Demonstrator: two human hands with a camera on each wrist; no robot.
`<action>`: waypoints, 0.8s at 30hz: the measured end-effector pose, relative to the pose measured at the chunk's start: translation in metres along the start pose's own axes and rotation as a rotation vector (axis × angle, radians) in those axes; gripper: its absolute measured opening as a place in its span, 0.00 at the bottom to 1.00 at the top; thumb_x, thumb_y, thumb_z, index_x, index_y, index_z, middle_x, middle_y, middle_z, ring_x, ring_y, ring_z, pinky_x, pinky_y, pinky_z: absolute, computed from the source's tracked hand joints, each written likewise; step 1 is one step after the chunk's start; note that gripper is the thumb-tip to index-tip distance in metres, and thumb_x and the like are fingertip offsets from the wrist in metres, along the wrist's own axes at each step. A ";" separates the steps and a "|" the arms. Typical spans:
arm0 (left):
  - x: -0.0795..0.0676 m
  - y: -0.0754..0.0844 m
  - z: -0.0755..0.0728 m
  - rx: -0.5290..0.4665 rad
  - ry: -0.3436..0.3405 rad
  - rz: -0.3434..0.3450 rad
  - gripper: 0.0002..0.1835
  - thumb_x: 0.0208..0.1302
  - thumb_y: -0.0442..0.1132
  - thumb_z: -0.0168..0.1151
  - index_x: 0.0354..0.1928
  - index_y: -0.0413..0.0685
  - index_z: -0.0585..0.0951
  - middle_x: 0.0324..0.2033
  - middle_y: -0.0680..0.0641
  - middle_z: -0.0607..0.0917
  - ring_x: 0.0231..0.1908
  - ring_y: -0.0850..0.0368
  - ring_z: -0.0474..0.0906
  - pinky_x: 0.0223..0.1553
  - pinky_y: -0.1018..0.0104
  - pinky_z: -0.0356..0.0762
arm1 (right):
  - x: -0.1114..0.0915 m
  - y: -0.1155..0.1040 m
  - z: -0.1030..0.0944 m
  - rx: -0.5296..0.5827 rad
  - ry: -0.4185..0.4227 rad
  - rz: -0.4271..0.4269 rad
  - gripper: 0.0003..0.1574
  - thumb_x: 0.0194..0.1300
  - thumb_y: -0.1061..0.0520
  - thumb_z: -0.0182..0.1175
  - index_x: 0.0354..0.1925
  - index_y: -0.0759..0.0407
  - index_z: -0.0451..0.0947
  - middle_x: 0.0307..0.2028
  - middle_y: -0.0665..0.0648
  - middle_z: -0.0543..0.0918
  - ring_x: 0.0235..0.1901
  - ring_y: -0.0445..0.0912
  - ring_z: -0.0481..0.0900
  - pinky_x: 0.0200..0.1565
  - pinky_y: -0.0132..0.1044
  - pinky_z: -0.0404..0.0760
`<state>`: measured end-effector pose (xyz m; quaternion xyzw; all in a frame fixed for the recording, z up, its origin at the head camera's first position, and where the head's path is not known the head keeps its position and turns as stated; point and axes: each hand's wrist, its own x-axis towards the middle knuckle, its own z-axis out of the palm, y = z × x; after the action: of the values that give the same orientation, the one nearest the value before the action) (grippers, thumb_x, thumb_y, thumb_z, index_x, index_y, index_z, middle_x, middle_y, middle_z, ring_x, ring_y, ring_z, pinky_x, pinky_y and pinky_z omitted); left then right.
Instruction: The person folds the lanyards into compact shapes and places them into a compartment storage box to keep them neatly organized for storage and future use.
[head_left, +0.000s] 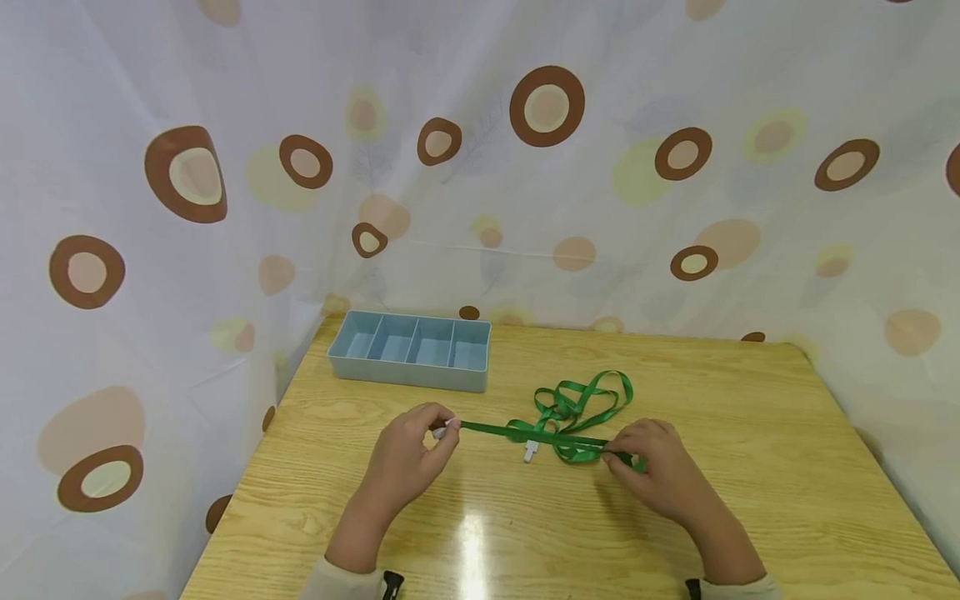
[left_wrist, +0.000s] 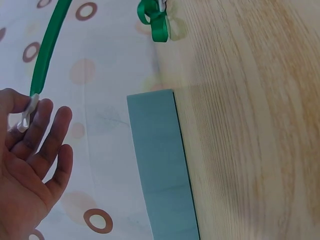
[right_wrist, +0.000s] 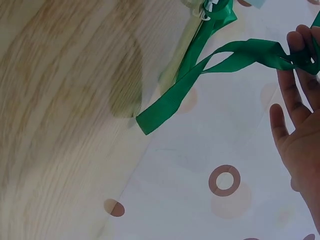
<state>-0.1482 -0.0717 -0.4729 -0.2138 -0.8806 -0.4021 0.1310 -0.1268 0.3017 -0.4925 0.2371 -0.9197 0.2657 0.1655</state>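
Note:
A green lanyard (head_left: 498,430) is stretched between my two hands above the table. Thumb and fingers of my left hand (head_left: 412,450) pinch the white plastic clip (left_wrist: 28,114) at its end. My right hand (head_left: 654,467) pinches the green ribbon (right_wrist: 260,52) at the other end of the stretch, and a short piece hangs past the fingertips. Behind the taut strap, more green ribbon (head_left: 572,406) lies in loose loops on the table. A second white clip (head_left: 531,451) shows just below the strap, between the hands.
On the back left of the wooden table (head_left: 750,433) stands a light blue tray (head_left: 408,372) with several compartments in a row. A white curtain (head_left: 480,192) with brown and beige spots hangs behind the table and along its sides.

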 end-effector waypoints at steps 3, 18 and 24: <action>0.001 -0.001 0.000 0.005 0.008 0.012 0.06 0.78 0.40 0.63 0.43 0.51 0.88 0.39 0.57 0.89 0.40 0.59 0.85 0.43 0.53 0.87 | 0.000 0.001 -0.002 -0.003 0.027 -0.003 0.12 0.60 0.64 0.77 0.35 0.46 0.91 0.35 0.39 0.89 0.43 0.44 0.83 0.57 0.59 0.71; -0.001 -0.006 -0.003 0.028 0.039 0.011 0.04 0.77 0.41 0.65 0.41 0.57 0.87 0.39 0.59 0.88 0.40 0.65 0.83 0.42 0.62 0.85 | -0.005 0.010 -0.010 -0.096 0.075 0.027 0.10 0.57 0.64 0.77 0.31 0.48 0.90 0.34 0.46 0.90 0.42 0.50 0.83 0.59 0.64 0.69; 0.000 -0.006 -0.006 0.037 0.043 0.010 0.04 0.77 0.41 0.65 0.42 0.56 0.87 0.40 0.57 0.89 0.40 0.64 0.83 0.42 0.62 0.85 | -0.006 0.015 -0.014 -0.108 0.078 0.031 0.10 0.58 0.64 0.76 0.31 0.47 0.90 0.33 0.45 0.89 0.42 0.50 0.83 0.59 0.65 0.69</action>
<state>-0.1508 -0.0804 -0.4729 -0.2072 -0.8838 -0.3895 0.1558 -0.1274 0.3227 -0.4895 0.2031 -0.9290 0.2273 0.2096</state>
